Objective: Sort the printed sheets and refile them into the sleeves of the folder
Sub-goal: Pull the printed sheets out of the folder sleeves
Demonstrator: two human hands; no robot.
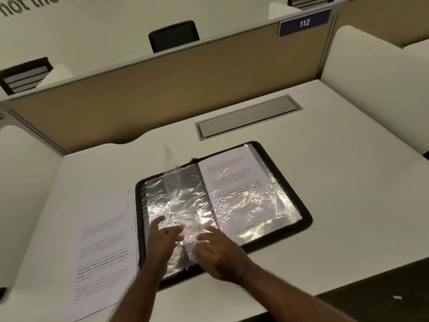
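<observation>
Head view of a study-carrel worktop (pixel 336 182); a black zip folder (pixel 304 213) lies open near the middle, its spine running from the near edge toward the far partition (pixel 162 89); the right-hand sleeve (pixel 246 194) already holds a printed sheet, text visible through crinkled, glaring plastic; the left-hand sleeves (pixel 176 201) appear empty, and one clear leaf (pixel 170 168) stands blurred above the spine, probably mid-turn; the loose printed sheets (pixel 102 247) lie stacked flat at the worktop's left side, just beside the folder's left edge, placed within easy reach for the next insertion; the left hand (pixel 162 235) rests with fingers spread and nearly straight on the left sleeves, apparently flattening the plastic; the right hand (pixel 216 252) lies beside it near the spine's lower end, fingers extended onto the plastic, whether it pinches a sleeve edge cannot be told through the glare; neither hand holds a sheet; a closed metal cable hatch (pixel 248 118) sits in the worktop beyond the folder; judged from this layout, refiling is partly done, with the stack still outside.
</observation>
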